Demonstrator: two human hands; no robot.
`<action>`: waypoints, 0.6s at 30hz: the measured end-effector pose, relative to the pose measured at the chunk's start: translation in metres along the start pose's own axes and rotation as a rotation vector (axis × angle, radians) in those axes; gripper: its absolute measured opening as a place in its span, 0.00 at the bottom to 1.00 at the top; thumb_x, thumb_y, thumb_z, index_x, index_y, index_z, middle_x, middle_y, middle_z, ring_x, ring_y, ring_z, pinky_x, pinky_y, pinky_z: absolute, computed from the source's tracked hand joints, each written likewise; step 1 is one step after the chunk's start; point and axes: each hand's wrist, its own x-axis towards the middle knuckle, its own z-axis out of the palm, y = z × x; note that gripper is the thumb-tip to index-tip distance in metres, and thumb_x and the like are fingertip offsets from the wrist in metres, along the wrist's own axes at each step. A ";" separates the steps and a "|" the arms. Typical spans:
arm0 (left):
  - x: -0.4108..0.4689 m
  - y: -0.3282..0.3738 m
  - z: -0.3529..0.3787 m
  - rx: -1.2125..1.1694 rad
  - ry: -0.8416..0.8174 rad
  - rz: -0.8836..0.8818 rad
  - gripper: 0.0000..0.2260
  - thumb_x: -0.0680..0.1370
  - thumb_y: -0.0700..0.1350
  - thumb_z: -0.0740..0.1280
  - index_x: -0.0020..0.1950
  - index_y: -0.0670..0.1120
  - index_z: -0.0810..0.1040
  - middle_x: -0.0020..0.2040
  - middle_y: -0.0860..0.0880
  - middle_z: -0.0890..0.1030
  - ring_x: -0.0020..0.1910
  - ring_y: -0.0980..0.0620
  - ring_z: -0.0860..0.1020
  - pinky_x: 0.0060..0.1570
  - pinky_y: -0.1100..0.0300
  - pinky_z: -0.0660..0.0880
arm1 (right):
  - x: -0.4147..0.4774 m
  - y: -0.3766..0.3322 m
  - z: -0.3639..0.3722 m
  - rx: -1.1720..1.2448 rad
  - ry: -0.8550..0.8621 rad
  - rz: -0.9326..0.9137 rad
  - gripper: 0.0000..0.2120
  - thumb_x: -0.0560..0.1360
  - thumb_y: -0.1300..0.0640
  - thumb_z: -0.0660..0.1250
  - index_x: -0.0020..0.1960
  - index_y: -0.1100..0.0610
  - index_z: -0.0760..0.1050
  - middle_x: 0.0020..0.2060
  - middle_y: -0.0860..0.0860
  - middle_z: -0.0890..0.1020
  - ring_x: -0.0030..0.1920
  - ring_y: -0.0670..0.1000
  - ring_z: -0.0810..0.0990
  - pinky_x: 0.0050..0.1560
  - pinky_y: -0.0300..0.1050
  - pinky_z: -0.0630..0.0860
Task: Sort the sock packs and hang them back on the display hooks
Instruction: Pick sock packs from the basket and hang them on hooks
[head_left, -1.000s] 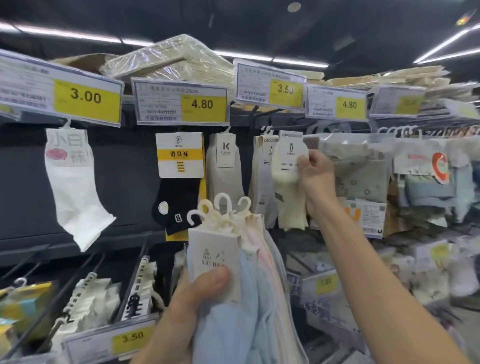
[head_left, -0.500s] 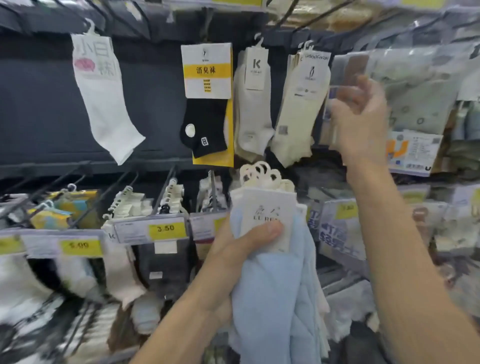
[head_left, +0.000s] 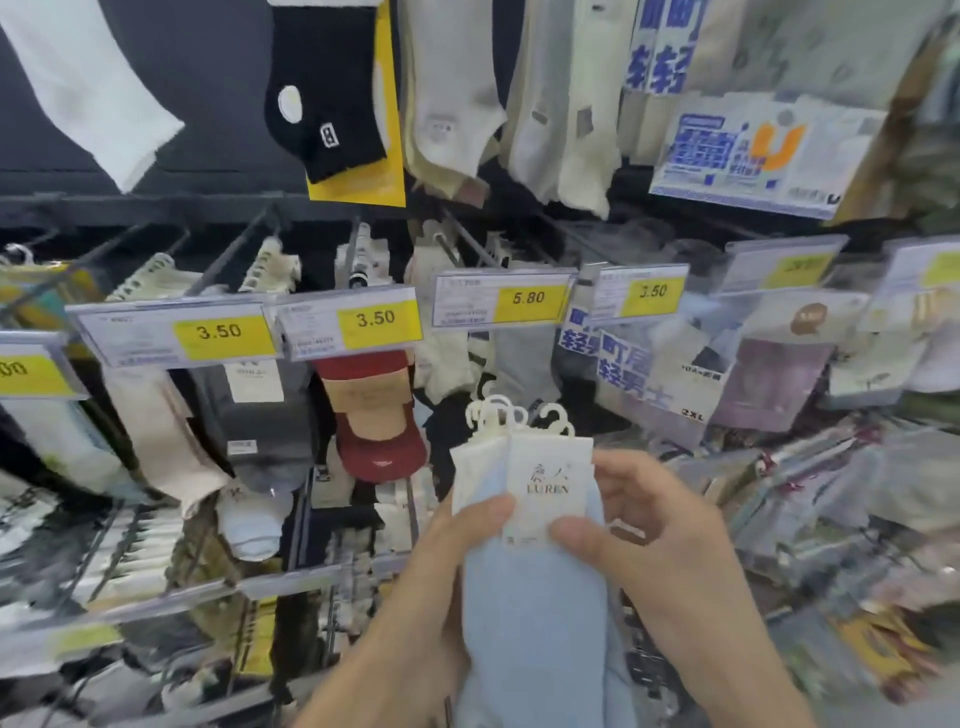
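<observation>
I hold a bundle of light blue sock packs (head_left: 535, 613) with white LU REN header cards and white plastic hanger hooks (head_left: 514, 415) at the lower middle of the view. My left hand (head_left: 447, 561) grips the bundle from the left, thumb on the front card. My right hand (head_left: 654, 530) holds the front pack from the right, thumb on its card. The bundle is in front of the middle row of display hooks (head_left: 358, 249), below the 5.80 price tag (head_left: 527, 299).
Socks hang on the top row: a white one (head_left: 98, 88), a black one on a yellow card (head_left: 332, 98), cream ones (head_left: 561, 130). Yellow 3.50 price tags (head_left: 374, 319) front the middle hooks. Red socks (head_left: 376, 415) and bagged packs (head_left: 779, 384) hang nearby.
The view has tilted down to the middle row. My right hand came down from the upper cream socks and took hold of the front pack in the bundle.
</observation>
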 end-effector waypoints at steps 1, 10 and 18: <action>0.003 -0.003 -0.005 -0.049 -0.040 -0.044 0.20 0.71 0.43 0.74 0.63 0.42 0.82 0.41 0.36 0.86 0.41 0.51 0.87 0.39 0.63 0.81 | 0.002 0.005 -0.002 0.027 -0.014 0.023 0.24 0.64 0.67 0.79 0.47 0.39 0.82 0.43 0.45 0.87 0.42 0.45 0.84 0.39 0.35 0.80; 0.010 -0.010 -0.026 -0.250 -0.051 -0.067 0.36 0.59 0.49 0.83 0.66 0.43 0.79 0.65 0.35 0.79 0.61 0.34 0.79 0.54 0.44 0.79 | 0.012 0.032 0.011 0.331 -0.061 0.074 0.16 0.65 0.61 0.75 0.52 0.55 0.82 0.47 0.53 0.88 0.45 0.51 0.87 0.41 0.39 0.81; 0.016 -0.006 -0.036 -0.111 -0.011 0.152 0.22 0.69 0.38 0.75 0.62 0.48 0.81 0.62 0.39 0.82 0.60 0.39 0.81 0.49 0.51 0.81 | 0.018 0.040 0.021 0.316 0.078 0.006 0.15 0.71 0.64 0.74 0.51 0.48 0.80 0.51 0.50 0.86 0.45 0.52 0.86 0.40 0.44 0.83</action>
